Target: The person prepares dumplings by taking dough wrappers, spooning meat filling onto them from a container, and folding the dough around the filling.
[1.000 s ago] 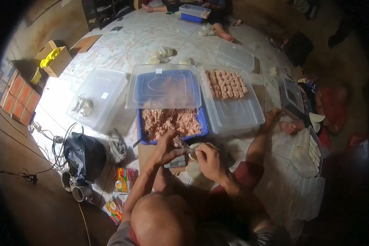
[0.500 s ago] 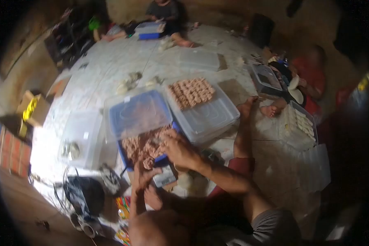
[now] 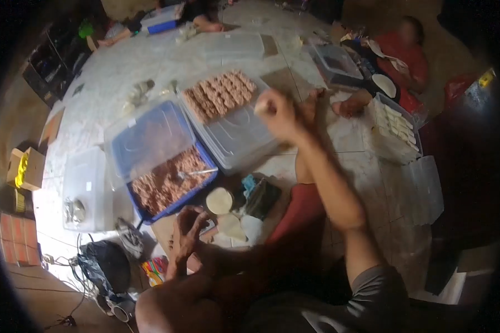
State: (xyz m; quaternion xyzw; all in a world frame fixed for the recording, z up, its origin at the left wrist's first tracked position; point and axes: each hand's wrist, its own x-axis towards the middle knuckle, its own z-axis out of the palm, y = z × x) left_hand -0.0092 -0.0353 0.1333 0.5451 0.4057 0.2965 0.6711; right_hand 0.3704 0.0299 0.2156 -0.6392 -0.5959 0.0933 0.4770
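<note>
At left, a clear box (image 3: 83, 213) is bearing a white label (image 3: 89, 186), too small to read. Minced mixture (image 3: 158, 186) is lying in a blue tub (image 3: 132, 202). Nearby, the left hand (image 3: 188, 230) is curving loosely, partly open, contents unclear. Shaped portions (image 3: 219, 94) are lining a clear tray (image 3: 228, 144); beside it, the blurred right hand (image 3: 280, 117) is curling, grip and contents unclear

Holds the right hand (image 3: 283, 119) up beside the clear tray (image 3: 233, 139), fingers curled about a small, blurred pale thing (image 3: 263, 106). Carries, in that tray, rows of pink lumps (image 3: 219, 94). Keeps the left hand (image 3: 186, 230) low near pale discs (image 3: 219, 201), thumb and fingers bent, a gap between. Shows a spoon (image 3: 199, 173) in pink mince (image 3: 161, 188), inside 1 blue tub (image 3: 175, 208) partly covered by a clear lid (image 3: 144, 133).
</note>
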